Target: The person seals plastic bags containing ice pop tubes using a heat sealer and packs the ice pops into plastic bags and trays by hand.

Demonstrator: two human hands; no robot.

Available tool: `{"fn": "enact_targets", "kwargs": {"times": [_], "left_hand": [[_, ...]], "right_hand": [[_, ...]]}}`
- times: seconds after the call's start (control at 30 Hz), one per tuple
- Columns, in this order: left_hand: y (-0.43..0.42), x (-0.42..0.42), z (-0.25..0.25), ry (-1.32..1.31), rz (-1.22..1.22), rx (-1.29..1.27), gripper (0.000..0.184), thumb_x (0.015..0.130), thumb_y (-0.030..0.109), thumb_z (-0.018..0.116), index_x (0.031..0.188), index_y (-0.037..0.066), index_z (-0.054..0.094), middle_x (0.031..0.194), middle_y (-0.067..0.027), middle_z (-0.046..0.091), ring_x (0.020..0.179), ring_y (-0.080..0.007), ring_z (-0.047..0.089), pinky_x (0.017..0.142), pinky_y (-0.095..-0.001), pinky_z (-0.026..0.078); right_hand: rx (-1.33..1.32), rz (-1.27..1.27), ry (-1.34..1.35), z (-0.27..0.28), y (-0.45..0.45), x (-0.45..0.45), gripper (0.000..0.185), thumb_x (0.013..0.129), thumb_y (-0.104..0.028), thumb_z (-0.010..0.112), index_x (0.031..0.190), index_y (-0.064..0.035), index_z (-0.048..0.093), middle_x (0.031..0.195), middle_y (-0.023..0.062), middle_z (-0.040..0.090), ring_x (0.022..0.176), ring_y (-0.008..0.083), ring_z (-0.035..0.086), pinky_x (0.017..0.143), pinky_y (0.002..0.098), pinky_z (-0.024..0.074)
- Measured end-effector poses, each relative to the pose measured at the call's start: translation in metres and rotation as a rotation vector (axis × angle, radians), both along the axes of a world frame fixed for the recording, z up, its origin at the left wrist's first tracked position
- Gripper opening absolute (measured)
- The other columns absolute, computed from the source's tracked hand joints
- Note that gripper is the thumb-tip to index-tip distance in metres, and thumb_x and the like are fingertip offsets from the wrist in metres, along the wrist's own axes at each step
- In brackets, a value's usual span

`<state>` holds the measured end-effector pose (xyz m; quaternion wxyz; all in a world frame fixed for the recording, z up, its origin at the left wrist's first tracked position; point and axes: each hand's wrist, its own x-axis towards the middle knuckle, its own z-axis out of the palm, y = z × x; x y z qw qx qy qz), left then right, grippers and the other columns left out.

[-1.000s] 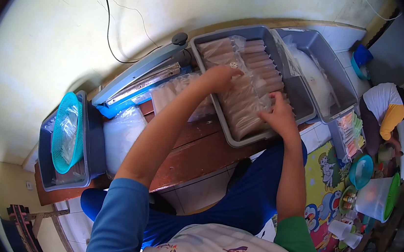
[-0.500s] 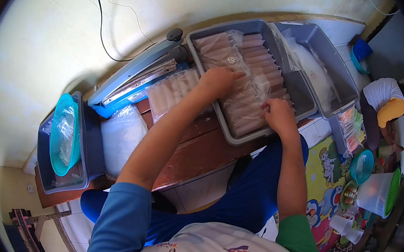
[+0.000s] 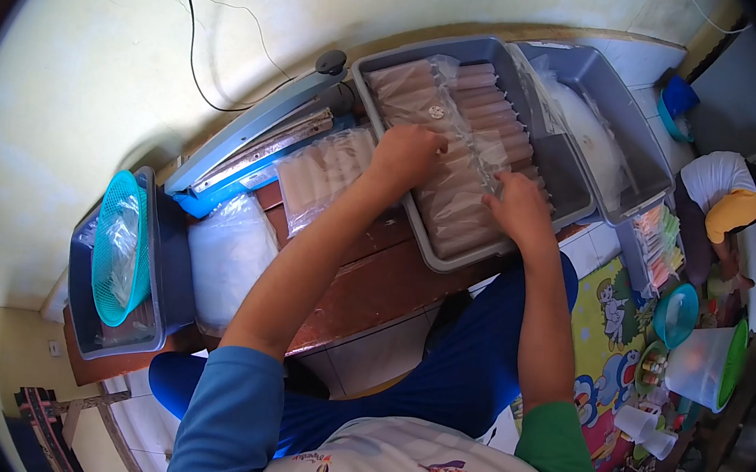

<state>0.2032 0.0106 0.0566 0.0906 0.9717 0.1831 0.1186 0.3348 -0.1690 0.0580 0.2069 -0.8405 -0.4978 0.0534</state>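
A grey tub [image 3: 449,264] holds rows of slim brown filled plastic tubes [image 3: 492,119]. Over the near rows lies a clear plastic bag [image 3: 468,167] with a small round white label, and brown tubes show through it. My left hand [image 3: 409,158] rests at the bag's left side, its fingers curled in on the plastic. At the bag's right edge is my right hand [image 3: 521,207], its index finger stretched onto the film and its thumb held apart. The undersides of both hands' fingers are partly hidden.
Left of the tub lie another bag of brown tubes [image 3: 325,171], a blue-grey bag sealer [image 3: 253,154] and a stack of clear bags [image 3: 230,262]. A teal basket [image 3: 123,251] sits in a dark tub. Another grey tub [image 3: 634,125] stands right, near a crouching person [image 3: 723,194].
The index finger of my left hand has curled in from lying stretched over the bag. My right hand has shifted slightly up and left, its thumb and index finger spreading.
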Motion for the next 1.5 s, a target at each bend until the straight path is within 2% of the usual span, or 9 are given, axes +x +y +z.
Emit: {"fn": "enact_targets", "kwargs": {"times": [0.07,0.13,0.23,0.77,0.97,1.07,1.13,1.33,1.5], "left_hand": [[-0.003,0.001,0.000,0.025,0.026,-0.019,0.018,0.078,0.022,0.066,0.094,0.018,0.073,0.090,-0.0102,0.069,0.084,-0.0297,0.067,0.074,-0.0403,0.054],[-0.005,0.002,0.001,0.049,0.088,0.036,0.014,0.076,0.022,0.065,0.084,0.019,0.075,0.083,-0.0094,0.070,0.081,-0.0285,0.068,0.072,-0.0388,0.055],[-0.007,0.000,0.006,0.069,0.085,0.026,0.013,0.076,0.021,0.065,0.083,0.019,0.076,0.082,-0.0103,0.070,0.079,-0.0288,0.068,0.071,-0.0398,0.055],[-0.001,0.002,0.000,0.003,0.143,0.029,0.010,0.070,0.021,0.068,0.073,0.014,0.075,0.072,-0.0120,0.068,0.072,-0.0307,0.066,0.069,-0.0397,0.053],[-0.016,-0.017,-0.005,-0.246,0.137,-0.118,0.010,0.073,0.018,0.069,0.078,0.011,0.075,0.077,-0.0115,0.070,0.079,-0.0286,0.066,0.085,-0.0416,0.049],[-0.032,-0.044,-0.006,-0.328,0.005,-0.154,0.012,0.079,0.018,0.066,0.084,0.010,0.074,0.091,-0.0116,0.070,0.095,-0.0264,0.064,0.095,-0.0394,0.044],[-0.039,-0.066,-0.003,-0.344,-0.112,-0.197,0.019,0.084,0.018,0.067,0.100,0.009,0.071,0.109,-0.0129,0.067,0.114,-0.0279,0.057,0.101,-0.0412,0.042],[-0.052,-0.137,0.021,-0.435,0.132,-0.535,0.027,0.080,0.014,0.070,0.106,0.007,0.068,0.114,-0.0133,0.066,0.111,-0.0284,0.060,0.098,-0.0380,0.045],[-0.043,-0.193,0.000,-0.482,0.262,-0.412,0.028,0.079,0.010,0.070,0.106,0.006,0.068,0.111,-0.0138,0.066,0.107,-0.0301,0.062,0.092,-0.0366,0.047]], "right_hand": [[0.010,0.012,-0.002,0.000,0.008,0.009,0.034,0.080,-0.026,0.071,0.098,0.0023,0.068,0.097,0.0231,0.067,0.092,0.0416,0.063,0.083,0.0461,0.0501],[-0.314,0.030,0.139,0.001,0.017,0.022,0.034,0.081,-0.027,0.071,0.096,0.0042,0.068,0.097,0.0256,0.066,0.093,0.0421,0.063,0.084,0.0461,0.0494],[-0.417,0.134,0.238,-0.001,0.021,0.034,0.033,0.082,-0.027,0.070,0.094,0.0039,0.069,0.096,0.0261,0.066,0.094,0.0406,0.064,0.084,0.0456,0.0493],[-0.559,0.197,0.286,0.010,0.012,0.034,0.055,0.071,-0.029,0.080,0.114,0.0015,0.065,0.115,0.0241,0.063,0.109,0.0357,0.060,0.096,0.0404,0.0462],[-0.447,0.199,0.305,0.001,0.009,0.040,0.063,0.068,-0.032,0.081,0.118,0.0010,0.062,0.117,0.0221,0.063,0.111,0.0337,0.060,0.096,0.0387,0.0458],[-0.323,0.221,0.330,-0.001,0.009,0.037,0.062,0.069,-0.034,0.080,0.117,0.0006,0.061,0.120,0.0215,0.060,0.114,0.0323,0.057,0.098,0.0382,0.0440],[-0.040,0.141,0.317,-0.002,0.009,0.032,0.056,0.071,-0.034,0.079,0.113,-0.0008,0.062,0.120,0.0197,0.059,0.114,0.0334,0.055,0.097,0.0387,0.0429],[0.481,0.323,0.103,0.000,0.022,-0.016,0.035,0.075,-0.021,0.075,0.102,-0.0022,0.063,0.113,0.0170,0.059,0.108,0.0360,0.055,0.093,0.0402,0.0441],[0.559,0.482,0.091,0.011,0.027,-0.089,0.025,0.076,-0.012,0.071,0.098,-0.0030,0.064,0.110,0.0155,0.060,0.105,0.0340,0.057,0.091,0.0402,0.0455]]}}
